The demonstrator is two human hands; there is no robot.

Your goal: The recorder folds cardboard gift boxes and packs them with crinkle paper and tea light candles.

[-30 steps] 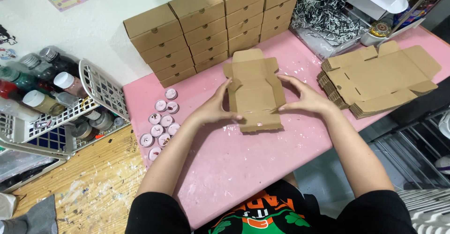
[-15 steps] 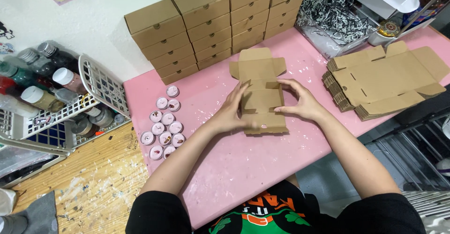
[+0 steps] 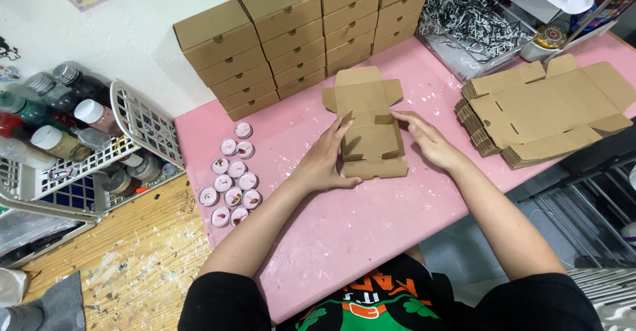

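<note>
- Nearest me, my two forearms run up over the pink, paint-flecked tabletop from black sleeves.
- My left hand lies flat-fingered against the left wall of the half-folded brown cardboard box blank, fingers pointing up along that side.
- My right hand presses the right wall of the same blank, fingers spread; neither hand is closed around it, both just push its sides from outside.
- The blank sits mid-table between my hands, its side walls raised, its upper flaps lying flat.
- Left of my left hand, a cluster of small round tealight candles in pale cups rests on the pink surface.
- Right of my right hand, a stack of flat, unfolded brown cardboard blanks lies at the table's edge.
- Further left, a white wire basket holds paint bottles.
- Farthest, stacks of finished brown cardboard boxes line the wall, with a tray of shredded black-and-white paper beside them.
</note>
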